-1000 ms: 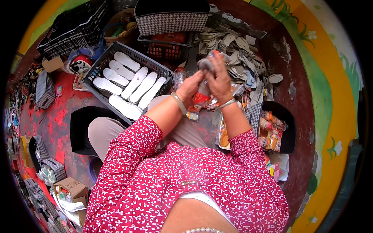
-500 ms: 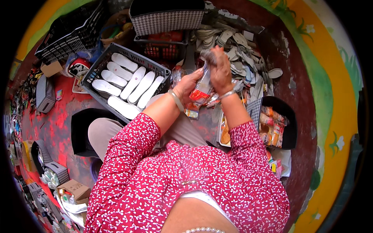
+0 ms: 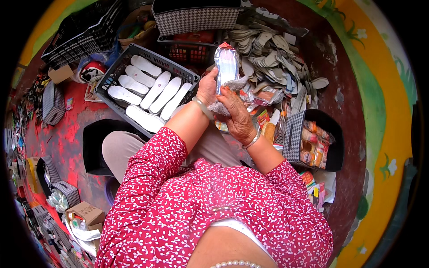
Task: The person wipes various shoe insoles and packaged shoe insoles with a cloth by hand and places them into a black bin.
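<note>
One packet (image 3: 227, 64), insole-shaped with a red top end, is held upright in front of the body, between the crate and the heap. It is grasped along its left lower edge by the left hand (image 3: 208, 89), whose fingers are partly hidden behind it. Its contents are hard to make out through the shine. One grey cloth (image 3: 237, 83) is grasped by the right hand (image 3: 240, 117) and lies against the packet's lower end; that end is covered, and whether the packet is also touched by the fingers cannot be told.

One bracelet is worn on each wrist, two in all. The necklace (image 3: 236, 263) is cut off by the lower edge.

In the grey crate (image 3: 163, 57), eight white insoles (image 3: 157, 89) can be counted: four stacked down the left, three slanted side by side, one across the near end. The heap (image 3: 272, 58) of insoles beyond the right hand is too tangled to be counted. The packs (image 3: 315, 143) in the checked bin (image 3: 292, 138) at the right overlap, so their number cannot be told. One checked box (image 3: 194, 22) at the top is cut off by the upper edge, and the red things in the basket (image 3: 190, 60) below it are mostly hidden.
</note>
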A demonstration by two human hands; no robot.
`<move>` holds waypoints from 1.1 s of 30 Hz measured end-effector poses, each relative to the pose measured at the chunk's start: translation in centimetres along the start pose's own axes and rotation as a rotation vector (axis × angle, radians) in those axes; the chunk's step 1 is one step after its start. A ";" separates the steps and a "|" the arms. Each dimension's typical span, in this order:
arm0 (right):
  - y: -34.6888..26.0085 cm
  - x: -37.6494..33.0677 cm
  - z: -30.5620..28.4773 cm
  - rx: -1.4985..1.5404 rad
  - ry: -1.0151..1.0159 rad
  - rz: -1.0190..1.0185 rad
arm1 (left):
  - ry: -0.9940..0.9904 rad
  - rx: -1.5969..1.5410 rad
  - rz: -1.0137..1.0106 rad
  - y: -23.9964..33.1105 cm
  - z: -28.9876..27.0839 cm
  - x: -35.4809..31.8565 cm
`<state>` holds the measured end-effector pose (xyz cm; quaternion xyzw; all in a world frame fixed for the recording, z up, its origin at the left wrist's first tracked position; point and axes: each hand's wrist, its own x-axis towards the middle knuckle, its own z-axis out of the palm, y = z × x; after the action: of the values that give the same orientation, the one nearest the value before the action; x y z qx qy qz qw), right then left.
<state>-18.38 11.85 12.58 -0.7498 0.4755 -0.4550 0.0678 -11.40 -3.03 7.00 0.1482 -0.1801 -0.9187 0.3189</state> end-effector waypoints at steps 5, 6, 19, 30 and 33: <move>3.5 0.4 -1.6 -0.316 0.138 -0.001 | -0.101 -0.079 -0.201 -0.4 4.6 -3.1; 4.4 0.7 -1.6 -0.330 0.177 0.021 | -0.111 -0.136 -0.169 -0.6 4.4 -3.3; 11.1 0.1 -3.9 0.899 0.827 0.853 | -0.058 0.112 -0.014 0.2 4.2 -3.6; 2.9 1.7 -6.3 1.013 0.677 0.432 | -0.154 0.188 -0.003 0.9 4.0 -4.5; 1.2 0.5 -2.1 0.212 0.237 0.139 | -0.190 -0.117 -0.084 0.5 3.8 -3.9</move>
<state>-20.66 11.47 13.44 -0.6450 0.4801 -0.5821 0.1212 -9.65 -0.02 11.24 0.0488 -0.1494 -0.9501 0.2696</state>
